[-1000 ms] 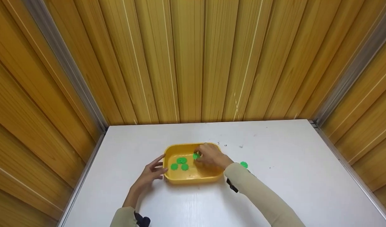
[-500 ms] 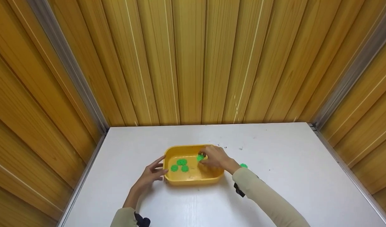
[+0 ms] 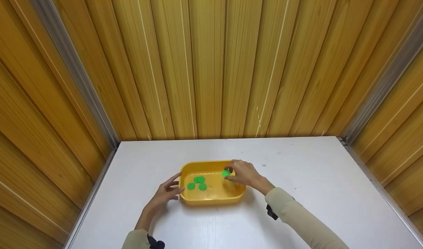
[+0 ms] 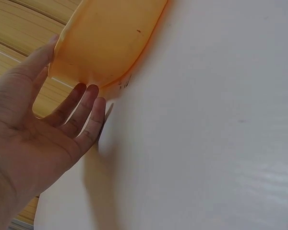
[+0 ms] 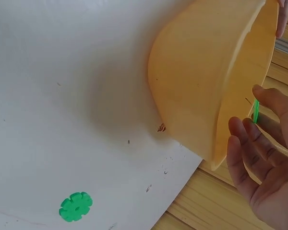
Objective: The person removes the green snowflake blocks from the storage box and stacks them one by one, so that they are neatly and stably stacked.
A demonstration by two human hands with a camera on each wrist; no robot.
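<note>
A yellow plastic tub [image 3: 211, 200] stands on the white table, with several green notched discs [image 3: 191, 186], like snowflake building discs, lying in its left half. My left hand [image 3: 164, 192] touches the tub's left end; in the left wrist view its thumb meets the rim while loosely bent fingers [image 4: 89, 93] lie at the outer wall. Over the right half, my right hand [image 3: 244, 174] pinches a green disc [image 3: 226, 173] between thumb and fingers, seen edge-on in the right wrist view. A bit of green shows below those fingertips, mostly hidden by the hand.
Another green notched disc [image 5: 76, 207] lies flat on the table right of the tub, almost covered by the right sleeve [image 3: 301, 214] in the head view. Dark specks [image 5: 162, 128] mark the tabletop. Wood-patterned panels [image 3: 211, 69] enclose the back and sides.
My right hand has moved to the right inside the tub, carrying the pinched disc toward the right end. The left hand keeps its place at the tub's left end.
</note>
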